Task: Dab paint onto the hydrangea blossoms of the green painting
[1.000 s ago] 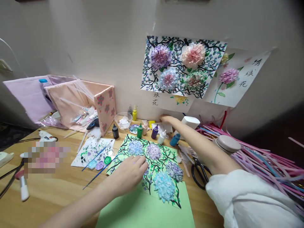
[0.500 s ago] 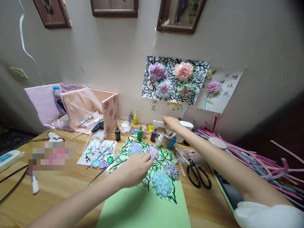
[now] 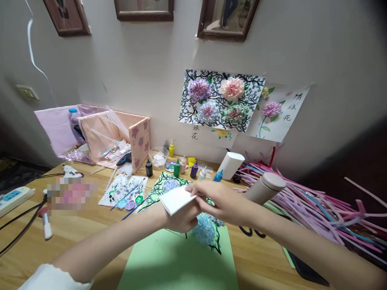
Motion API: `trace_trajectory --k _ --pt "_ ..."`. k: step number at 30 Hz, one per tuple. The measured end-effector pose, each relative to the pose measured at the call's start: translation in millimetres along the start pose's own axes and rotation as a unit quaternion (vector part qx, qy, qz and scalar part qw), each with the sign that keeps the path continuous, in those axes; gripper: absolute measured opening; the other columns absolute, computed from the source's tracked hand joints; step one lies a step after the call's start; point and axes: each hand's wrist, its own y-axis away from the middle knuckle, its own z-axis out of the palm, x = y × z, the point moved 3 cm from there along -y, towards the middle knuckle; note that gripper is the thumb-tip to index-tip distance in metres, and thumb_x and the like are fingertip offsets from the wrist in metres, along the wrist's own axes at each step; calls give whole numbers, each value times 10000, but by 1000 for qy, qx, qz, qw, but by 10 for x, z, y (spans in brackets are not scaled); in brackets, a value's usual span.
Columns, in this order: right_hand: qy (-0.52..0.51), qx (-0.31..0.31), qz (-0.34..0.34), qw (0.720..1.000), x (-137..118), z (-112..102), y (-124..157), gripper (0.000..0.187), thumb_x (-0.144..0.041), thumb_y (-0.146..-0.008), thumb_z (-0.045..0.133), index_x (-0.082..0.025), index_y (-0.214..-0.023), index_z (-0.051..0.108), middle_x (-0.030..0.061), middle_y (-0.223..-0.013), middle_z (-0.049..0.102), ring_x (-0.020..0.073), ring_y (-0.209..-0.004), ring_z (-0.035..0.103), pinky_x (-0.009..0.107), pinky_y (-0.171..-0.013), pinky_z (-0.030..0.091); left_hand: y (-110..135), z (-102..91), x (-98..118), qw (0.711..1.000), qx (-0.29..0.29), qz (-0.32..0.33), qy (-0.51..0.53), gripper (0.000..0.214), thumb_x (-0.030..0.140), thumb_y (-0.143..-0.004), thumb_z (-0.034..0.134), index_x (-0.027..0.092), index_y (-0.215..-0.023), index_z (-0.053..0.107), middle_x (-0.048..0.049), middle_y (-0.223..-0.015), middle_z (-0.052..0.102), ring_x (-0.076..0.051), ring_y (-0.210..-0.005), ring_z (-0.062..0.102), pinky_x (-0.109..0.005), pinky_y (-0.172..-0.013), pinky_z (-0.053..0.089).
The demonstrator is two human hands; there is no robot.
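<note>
My right hand (image 3: 220, 199) pinches a folded white tissue (image 3: 177, 200) between thumb and fingers, and the tissue lies against the back of my left hand (image 3: 184, 217) near the wrist. The left hand has its fingers curled in and is partly covered by the right; whatever may be inside is hidden. Both hands hover over a light green sheet (image 3: 181, 262). On it is a picture with black branches, green leaves and fluffy paper flowers, among them a light blue flower (image 3: 204, 229). My hands hide part of that picture.
Paint bottles stand behind the picture, including a green bottle (image 3: 177, 168). Left are a paint-spotted paper (image 3: 121, 191) and paintbrushes (image 3: 127, 196). A white tissue pack (image 3: 230, 165), a beige thermos (image 3: 266, 188) and pink pipe cleaners (image 3: 314, 209) are right. Scissors (image 3: 252, 232) lie under my right forearm.
My right hand has come back from the white pack at the wall, now with the folded tissue, and meets my left hand. The pack, lying down before, stands upright.
</note>
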Motion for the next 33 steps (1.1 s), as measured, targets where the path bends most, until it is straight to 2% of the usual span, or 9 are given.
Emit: trace_trajectory --k 3,6,10,13,16,19,22,28,33 --pt "-78 -3 31 996 26 67 96 223 -238 -912 380 -187 -1002 577 69 -983 644 159 -883 582 309 -771 454 1 -80 48 1000 -11 18 13 280 197 -665 510 174 -939 564 -67 -949 608 -221 -885 551 -319 -796 457" --pt "-137 18 57 989 107 40 94 171 -231 -891 441 -194 -949 598 50 -965 630 146 -903 571 302 -789 458 -1 -182 101 999 -33 28 12 301 205 -649 526 210 -939 603 -52 -896 623 -234 -851 564 -345 -768 467" --pt "-189 -38 63 979 187 28 58 186 -173 -846 503 -194 -1017 573 49 -1012 592 130 -916 559 294 -805 464 -15 -299 179 989 -101 45 100 441 192 -640 537 241 -1074 595 -48 -1048 616 -234 -911 577 -344 -793 479" --pt "-215 -71 18 974 204 12 94 133 -168 -846 510 -171 -940 604 51 -991 592 133 -937 548 305 -842 448 -18 -386 270 958 -134 93 236 499 144 -656 485 243 -1134 585 -6 -1280 497 -199 -1111 506 -284 -949 406" --pt "-267 -61 -24 961 178 -29 197 132 -159 -852 506 -154 -937 608 73 -1015 585 137 -987 540 305 -863 444 -30 -470 339 927 -118 121 333 480 112 -621 422 232 -1020 662 76 -1400 350 -189 -1250 382 -231 -1037 298" --pt "-270 -24 -47 961 105 -60 317 158 -144 -852 504 -157 -971 607 87 -1034 584 139 -991 543 303 -850 452 -50 -502 389 887 -125 148 419 449 105 -591 389 245 -878 706 134 -1383 356 -187 -1209 440 -207 -1016 322" --pt "-229 32 -36 972 36 -57 418 119 -141 -838 523 -164 -899 623 75 -943 608 135 -904 567 278 -776 470 -80 -504 422 861 -134 170 461 428 105 -577 389 233 -828 712 121 -1355 401 -187 -1142 508 -192 -992 348" --pt "-152 142 -43 977 -9 -41 570 120 -130 -823 518 -178 -824 628 66 -828 621 129 -738 578 246 -618 484 -137 -490 467 884 -137 152 421 470 69 -595 379 186 -930 687 54 -1345 434 -165 -1172 482 -180 -955 388" --pt "-137 223 -45 964 12 -54 629 165 -76 -775 543 -188 -844 642 61 -817 626 131 -734 585 241 -637 497 -171 -430 491 918 -95 141 357 408 80 -631 426 175 -932 684 5 -1245 545 -168 -1045 571 -208 -901 443"
